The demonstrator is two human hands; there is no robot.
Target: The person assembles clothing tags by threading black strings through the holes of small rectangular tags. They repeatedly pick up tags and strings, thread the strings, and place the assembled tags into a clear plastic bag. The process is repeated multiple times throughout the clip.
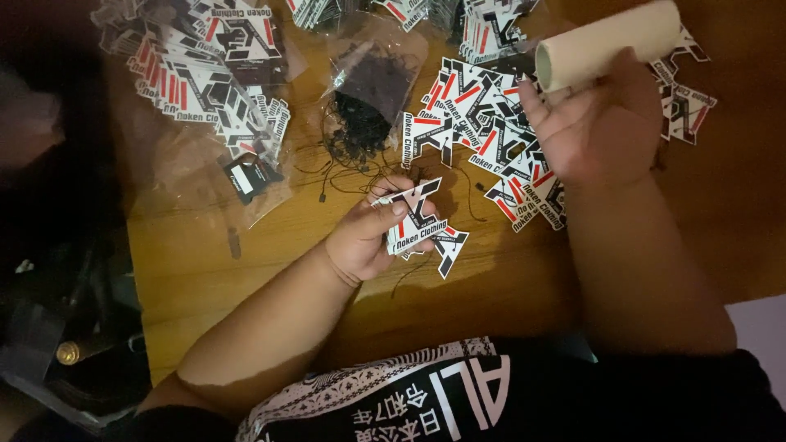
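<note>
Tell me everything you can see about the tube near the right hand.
The cardboard tube is a plain beige cylinder, it looks like thick paper, with a hollow open end facing left. It lies tilted, its right end higher and cut off by the picture's top edge. The right hand, palm up, touches its underside with the fingers. Printed hang tags lie on the wooden table below it.

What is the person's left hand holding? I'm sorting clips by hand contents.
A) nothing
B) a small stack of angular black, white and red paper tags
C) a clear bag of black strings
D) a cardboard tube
B: the left hand has its fingers closed round a small stack of tags above the wooden table, while the cardboard tube is at the right hand.
</note>
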